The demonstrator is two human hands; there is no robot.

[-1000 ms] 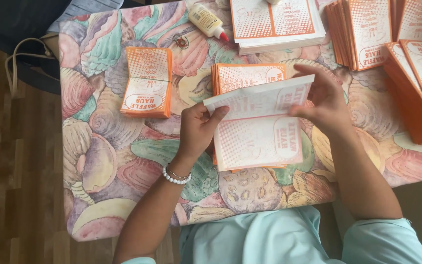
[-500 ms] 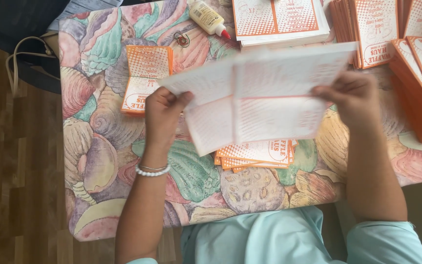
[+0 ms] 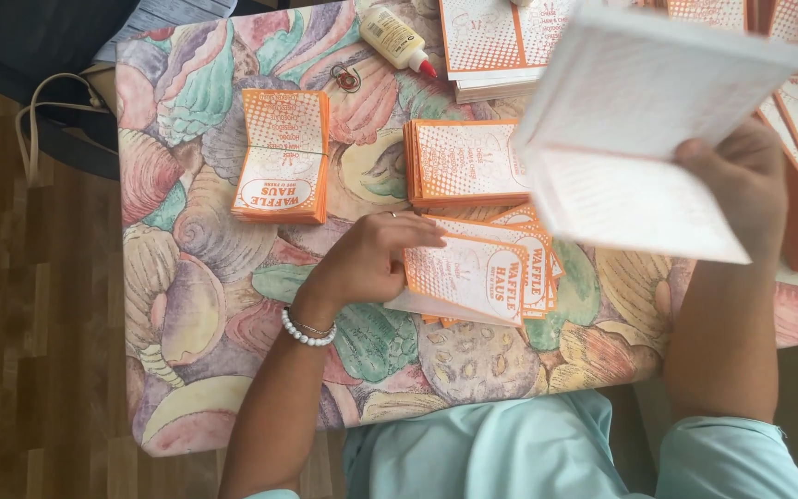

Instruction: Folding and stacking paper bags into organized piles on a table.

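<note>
Orange-printed leaflets at frame centre now lie under the left hand, fingers spread flat on the top one; the right hand has swung an unfolded white sheet to upper right, pinched tight.

Sheet in my right hand: thin paper, matt, white on the side facing me, print blurred. Under my left hand: fanned pile of folded leaflets, orange-and-white printed paper, smooth, slight sheen. Beyond my left hand: banded stack, same paper. Tablecloth under both hands: smooth, faintly glossy, looks like coated cloth, shell print. Bracelet at my left wrist: glossy white beads. Glue bottle beyond: smooth plastic. Floor to my left: wood, satin.
</note>
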